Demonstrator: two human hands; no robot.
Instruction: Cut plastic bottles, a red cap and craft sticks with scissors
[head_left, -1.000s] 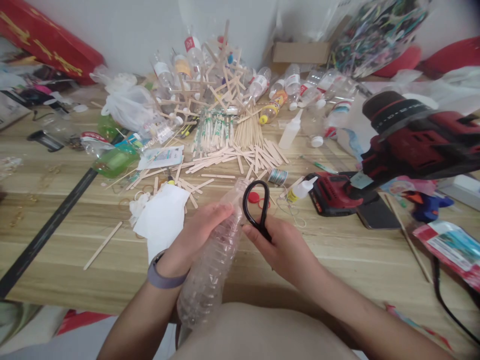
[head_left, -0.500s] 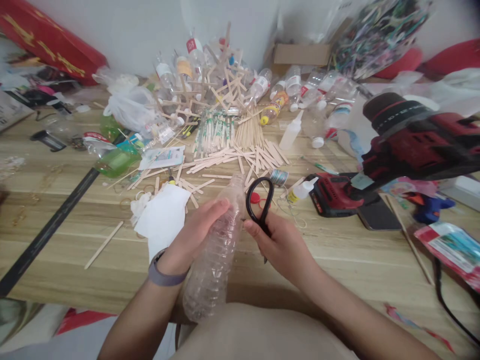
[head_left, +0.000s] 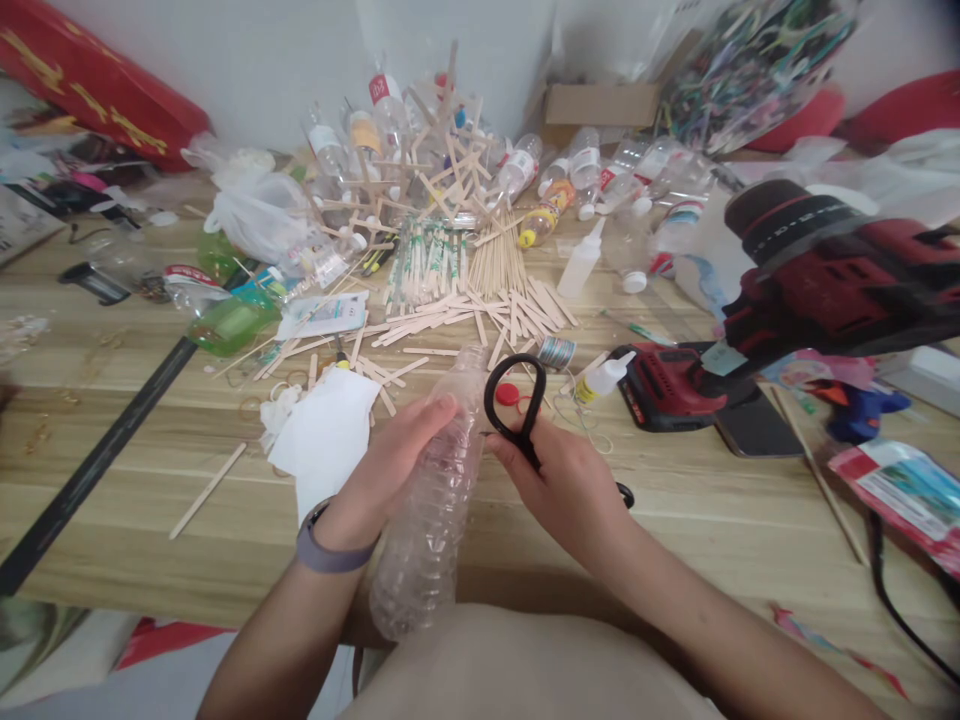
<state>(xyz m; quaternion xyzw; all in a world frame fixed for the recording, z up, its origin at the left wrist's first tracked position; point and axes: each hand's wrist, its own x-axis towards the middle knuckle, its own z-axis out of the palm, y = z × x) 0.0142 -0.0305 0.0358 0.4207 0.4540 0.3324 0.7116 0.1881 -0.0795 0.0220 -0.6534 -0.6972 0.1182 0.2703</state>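
My left hand [head_left: 401, 450] is wrapped round the upper part of a clear plastic bottle [head_left: 431, 530], thumb along its near-neck side. The bottle has no cap or label and leans with its base towards my body. In my right hand [head_left: 562, 480] is a pair of black-handled scissors [head_left: 541, 400]; one handle loop stands up past my fingers and part of the other shows behind the hand. The blades are mostly hidden by the hand, with a small tip near the bottle's side. A red cap [head_left: 507, 394] lies just beyond the scissors.
Wooden craft sticks [head_left: 450, 318] lie scattered ahead, with skewers [head_left: 499, 262] behind. A red-black power drill [head_left: 825, 270] stands at right beside a phone [head_left: 757, 422]. White paper [head_left: 330, 430] is left of the bottle. Glue bottles [head_left: 582, 262] and empty plastic bottles [head_left: 586, 170] stand farther back.
My right hand has turned slightly with the scissors, so the second handle loop now shows behind it. My left hand stays on the bottle, which has barely moved.
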